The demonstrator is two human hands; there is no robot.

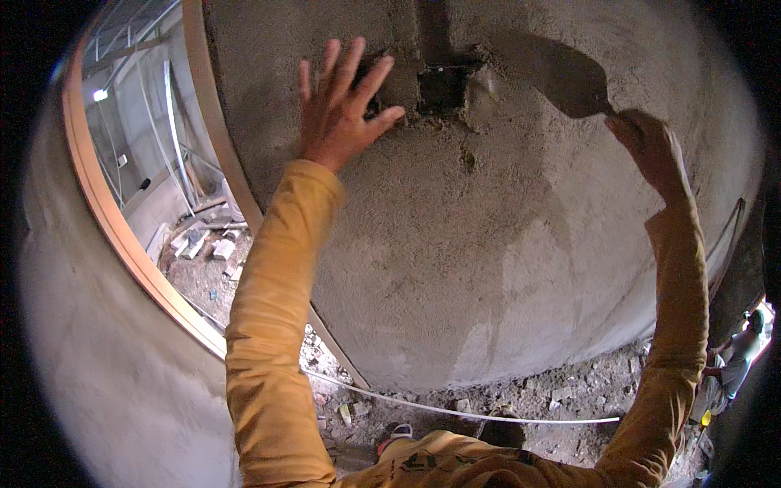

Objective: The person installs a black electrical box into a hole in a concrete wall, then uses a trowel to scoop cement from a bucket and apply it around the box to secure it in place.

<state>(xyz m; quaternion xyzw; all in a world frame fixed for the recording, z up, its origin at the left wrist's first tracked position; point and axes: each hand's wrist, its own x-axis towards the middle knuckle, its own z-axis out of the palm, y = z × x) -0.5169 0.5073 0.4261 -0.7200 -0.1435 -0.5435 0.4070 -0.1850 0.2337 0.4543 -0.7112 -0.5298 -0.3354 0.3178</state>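
Observation:
A grey plastered wall (439, 220) fills the middle of the view. My left hand (346, 106) is spread with fingers apart, flat against or just in front of the wall; I cannot tell whether it touches. My right hand (647, 142) grips the handle of a pointed trowel (561, 75), its blade lying near or on the plaster at the upper right. Between the hands is a dark square electrical box opening (442, 89) with rough mortar round its edges. A dark vertical channel (433, 32) runs up from it. Another dark opening is partly hidden behind my left fingers.
A wooden door frame (122, 236) stands at left, with rubble (215, 244) beyond it. A thin white pipe (455, 413) crosses the debris-strewn floor (537, 398) below. A person (736, 362) is at the far right. A dark bucket-like shape (500, 429) is near my body.

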